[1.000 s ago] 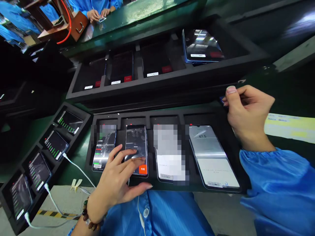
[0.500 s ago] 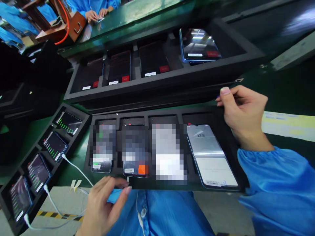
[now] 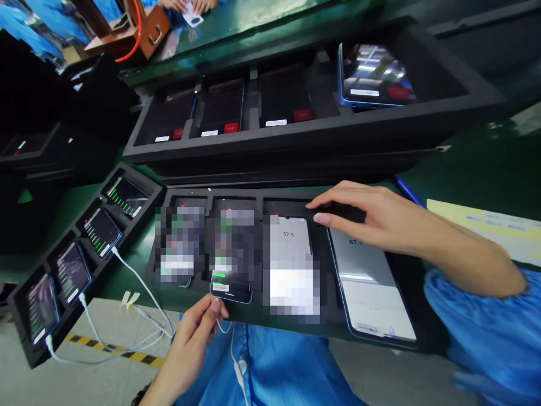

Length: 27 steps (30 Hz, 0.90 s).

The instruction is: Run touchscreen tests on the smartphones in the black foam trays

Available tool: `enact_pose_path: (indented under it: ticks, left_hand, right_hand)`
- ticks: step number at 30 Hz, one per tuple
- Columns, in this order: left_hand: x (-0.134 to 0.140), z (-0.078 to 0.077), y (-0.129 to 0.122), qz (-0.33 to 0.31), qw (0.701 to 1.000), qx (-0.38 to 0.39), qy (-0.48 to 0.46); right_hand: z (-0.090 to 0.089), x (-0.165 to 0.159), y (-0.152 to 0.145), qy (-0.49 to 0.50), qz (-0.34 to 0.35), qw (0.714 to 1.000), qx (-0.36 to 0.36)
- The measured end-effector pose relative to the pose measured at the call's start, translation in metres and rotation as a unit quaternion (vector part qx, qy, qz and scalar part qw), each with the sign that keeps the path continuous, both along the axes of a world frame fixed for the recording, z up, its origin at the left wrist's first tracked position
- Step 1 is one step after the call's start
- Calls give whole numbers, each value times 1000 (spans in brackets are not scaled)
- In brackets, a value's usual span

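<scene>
At the lower edge of a black foam tray [image 3: 259, 206] is my left hand [image 3: 196, 330], its thumb and finger pinched on the plug end of a white charging cable [image 3: 223, 327] at the bottom of the second smartphone [image 3: 231, 292]. My right hand [image 3: 359, 217] reaches in from the right, fingers apart and holding nothing. Its fingertips hover over the tray between the third smartphone [image 3: 289, 232] and the fourth smartphone [image 3: 374, 276], both with pale screens reading 87.5. Pixel blocks cover much of the first smartphone [image 3: 185, 282] and parts of the second and third.
A deeper foam tray [image 3: 296, 132] with dark-screened phones stands behind. On the left, a slanted tray [image 3: 154, 194] holds several phones, some with white cables. A blue pen [image 3: 409, 190] and a yellow-white paper [image 3: 477, 225] lie right. Across the bench are a co-worker's hands [image 3: 194, 7].
My left hand has moved right and closed on the plug. My right hand has come left over the tray, opening from a pinch. Green text now shows on the second phone.
</scene>
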State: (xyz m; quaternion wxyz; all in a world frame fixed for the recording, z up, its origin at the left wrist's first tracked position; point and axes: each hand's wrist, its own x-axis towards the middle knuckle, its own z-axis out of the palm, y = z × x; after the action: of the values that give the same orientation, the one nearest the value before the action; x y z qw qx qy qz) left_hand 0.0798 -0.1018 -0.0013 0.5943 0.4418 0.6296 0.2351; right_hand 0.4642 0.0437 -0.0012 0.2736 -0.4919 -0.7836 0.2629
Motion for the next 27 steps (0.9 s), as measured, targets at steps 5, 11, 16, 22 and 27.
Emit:
enact_pose_path:
  ticks: [5, 11, 16, 22, 27]
  left_hand:
    - [10, -25, -14, 147, 988, -21, -39]
    - [21, -11, -22, -54, 998, -38, -1]
    - [48, 6, -13, -208, 974, -86, -3]
    - [62, 1, -6, -171, 979, -109, -26]
    - [65, 2, -7, -157, 981, -109, -28]
  right_hand:
    - [1, -15, 7, -30, 38, 996, -73]
    - [-8, -10, 4, -1, 34, 995, -95]
    - [-4, -13, 3, 0, 29, 995, -100]
    - [-1, -16, 4, -13, 25, 992, -120]
    - [-1, -15, 4, -4, 31, 991, -127]
